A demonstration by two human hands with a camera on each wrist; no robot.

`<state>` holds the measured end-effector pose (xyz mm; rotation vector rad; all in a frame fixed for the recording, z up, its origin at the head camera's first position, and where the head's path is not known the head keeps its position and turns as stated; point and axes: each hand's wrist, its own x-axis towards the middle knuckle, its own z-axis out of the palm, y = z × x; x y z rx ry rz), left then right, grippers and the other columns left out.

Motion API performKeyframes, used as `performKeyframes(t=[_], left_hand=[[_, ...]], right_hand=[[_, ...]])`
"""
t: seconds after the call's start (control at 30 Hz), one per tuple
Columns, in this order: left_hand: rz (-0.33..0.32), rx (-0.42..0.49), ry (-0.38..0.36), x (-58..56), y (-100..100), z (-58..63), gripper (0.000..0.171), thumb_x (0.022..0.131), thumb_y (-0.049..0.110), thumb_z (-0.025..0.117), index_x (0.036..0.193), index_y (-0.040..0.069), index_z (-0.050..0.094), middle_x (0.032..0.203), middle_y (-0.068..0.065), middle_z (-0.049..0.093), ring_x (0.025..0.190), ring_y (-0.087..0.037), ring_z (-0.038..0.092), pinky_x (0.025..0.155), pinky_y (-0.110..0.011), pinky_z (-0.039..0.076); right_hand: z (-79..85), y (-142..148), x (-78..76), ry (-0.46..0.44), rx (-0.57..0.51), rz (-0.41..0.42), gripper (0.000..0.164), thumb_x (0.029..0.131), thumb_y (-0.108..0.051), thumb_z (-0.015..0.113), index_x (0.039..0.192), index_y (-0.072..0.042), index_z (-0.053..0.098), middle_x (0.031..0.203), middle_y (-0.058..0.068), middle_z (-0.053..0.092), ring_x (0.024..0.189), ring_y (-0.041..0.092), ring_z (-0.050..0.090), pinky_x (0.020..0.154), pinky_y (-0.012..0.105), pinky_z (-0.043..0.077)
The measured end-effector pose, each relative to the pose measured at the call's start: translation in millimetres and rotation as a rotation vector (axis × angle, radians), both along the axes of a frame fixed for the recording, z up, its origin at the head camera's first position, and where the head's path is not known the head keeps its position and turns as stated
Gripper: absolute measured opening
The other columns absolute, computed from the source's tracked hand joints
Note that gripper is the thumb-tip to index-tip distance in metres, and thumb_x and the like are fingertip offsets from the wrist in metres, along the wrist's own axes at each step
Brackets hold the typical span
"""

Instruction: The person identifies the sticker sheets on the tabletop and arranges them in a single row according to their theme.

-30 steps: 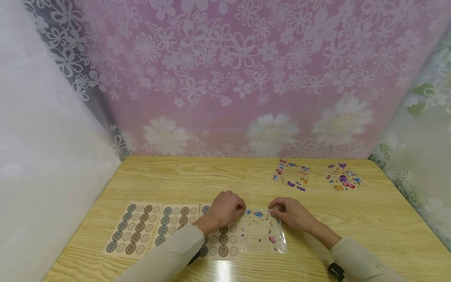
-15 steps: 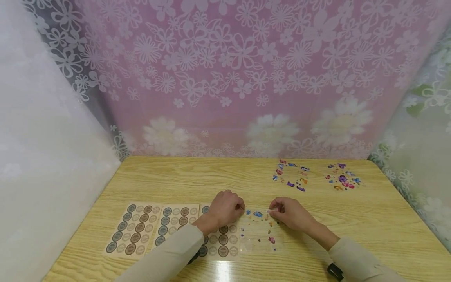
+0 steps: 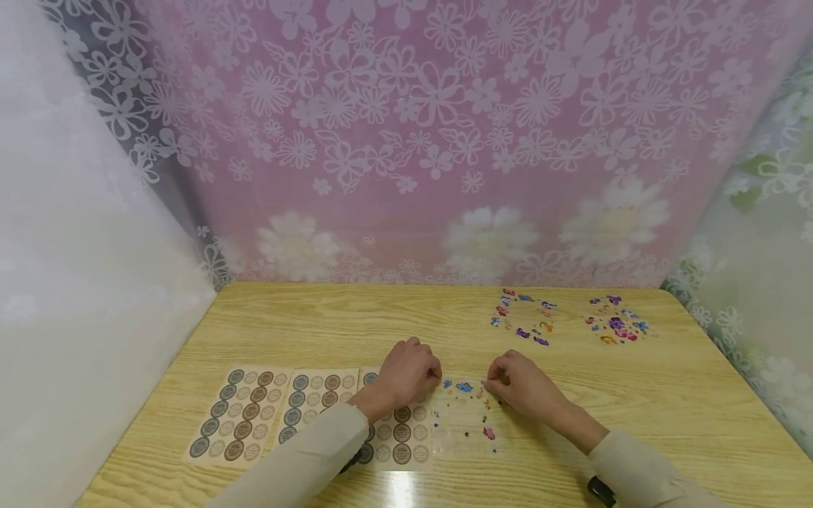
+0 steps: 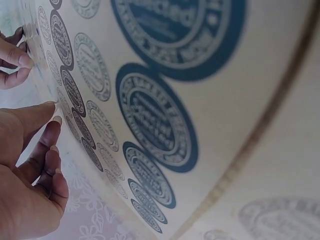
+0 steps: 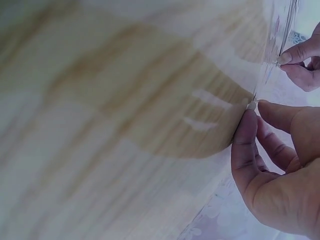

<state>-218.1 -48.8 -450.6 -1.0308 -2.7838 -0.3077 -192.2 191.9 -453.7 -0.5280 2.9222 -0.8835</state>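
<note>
A clear plastic sheet of flower stickers (image 3: 464, 387) lies on the table between my hands, with blue, pink and orange prints on it. My left hand (image 3: 406, 372) pinches near its far left corner, thumb against index finger; the wrist rests over a sheet of round labels (image 3: 401, 432). My right hand (image 3: 526, 384) pinches the far right corner. In the right wrist view the right hand (image 5: 285, 165) has thumb and index fingertip together at the clear sheet's edge. The left wrist view shows the left hand (image 4: 32, 170) beside the printed round labels (image 4: 157, 120).
Two more sheets of round labels, a middle one (image 3: 296, 400) and a far left one (image 3: 243, 409), lie side by side at left. At the back right are two clear flower sheets, one square pattern (image 3: 522, 332) and one round pattern (image 3: 616, 322). A floral curtain (image 3: 406, 141) stands behind the table.
The glare on the clear sheet's near right corner has faded, and that corner looks flatter. The right hand has shifted very slightly; the left hand stays at its corner.
</note>
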Motion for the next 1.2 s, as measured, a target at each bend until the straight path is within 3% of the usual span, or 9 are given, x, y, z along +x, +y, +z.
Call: performKeyframes(t=[0.17,0.33,0.5,0.7,0.8,0.97,1.2], left_hand=[[-0.01,-0.025,0.002,-2.0,3.7,0.7,0.014,0.091,0.024,0.067,0.082,0.03,0.075,0.08,0.014,0.061,0.074,-0.009,0.048,0.073,-0.029,0.042],[-0.022,-0.078,0.04,-3.8,7.1,1.6,0.011,0.093,0.028,0.065,0.097,0.029,0.075,0.085,0.011,0.062,0.076,-0.01,0.051,0.071,-0.028,0.042],[0.022,-0.122,0.044,-6.9,8.7,7.9,0.022,0.097,0.033,0.056,0.112,0.026,0.07,0.1,0.006,0.062,0.088,-0.014,0.056,0.079,-0.033,0.046],[0.069,-0.128,0.06,-17.7,13.5,20.5,0.037,0.099,0.04,0.049,0.129,0.022,0.06,0.121,-0.001,0.056,0.109,-0.021,0.055,0.09,-0.04,0.045],[0.07,-0.139,0.068,-24.8,19.1,23.9,0.042,0.099,0.042,0.048,0.135,0.021,0.055,0.132,-0.005,0.052,0.118,-0.024,0.051,0.094,-0.042,0.043],[0.076,-0.154,0.031,-36.8,31.5,24.2,0.049,0.099,0.046,0.045,0.142,0.022,0.047,0.144,-0.009,0.043,0.128,-0.026,0.043,0.099,-0.044,0.039],[0.098,-0.204,-0.026,-53.3,50.7,17.3,0.058,0.099,0.056,0.033,0.149,0.027,0.035,0.154,-0.008,0.027,0.139,-0.026,0.026,0.11,-0.045,0.024]], right_hand=[[1.0,2.0,0.7,0.009,0.019,-0.016,0.009,0.088,-0.014,0.07,0.082,-0.013,0.063,0.086,-0.001,0.051,0.071,0.009,0.05,0.06,0.026,0.045],[2.9,4.8,0.6,0.003,0.016,-0.016,0.007,0.09,-0.015,0.067,0.084,-0.013,0.064,0.085,-0.002,0.052,0.068,0.009,0.048,0.058,0.026,0.044],[10.5,13.9,-1.0,0.013,0.026,-0.056,0.01,0.095,-0.023,0.06,0.093,-0.015,0.067,0.088,-0.004,0.058,0.071,0.008,0.053,0.057,0.027,0.045],[23.1,38.3,-9.9,0.078,0.078,-0.106,0.031,0.099,-0.035,0.053,0.115,-0.011,0.064,0.117,0.011,0.061,0.096,0.029,0.061,0.068,0.044,0.052],[27.3,50.5,-17.0,0.104,0.101,-0.111,0.04,0.1,-0.035,0.051,0.127,-0.006,0.058,0.134,0.021,0.05,0.112,0.042,0.053,0.08,0.055,0.048],[29.0,69.8,-26.7,0.139,0.152,-0.105,0.05,0.101,-0.03,0.05,0.139,0.002,0.045,0.143,0.031,0.033,0.129,0.051,0.03,0.098,0.065,0.028],[23.8,88.4,-36.8,0.093,0.191,-0.13,0.062,0.102,-0.039,0.043,0.147,0.002,0.032,0.147,0.037,0.018,0.132,0.057,0.015,0.103,0.067,0.012]])
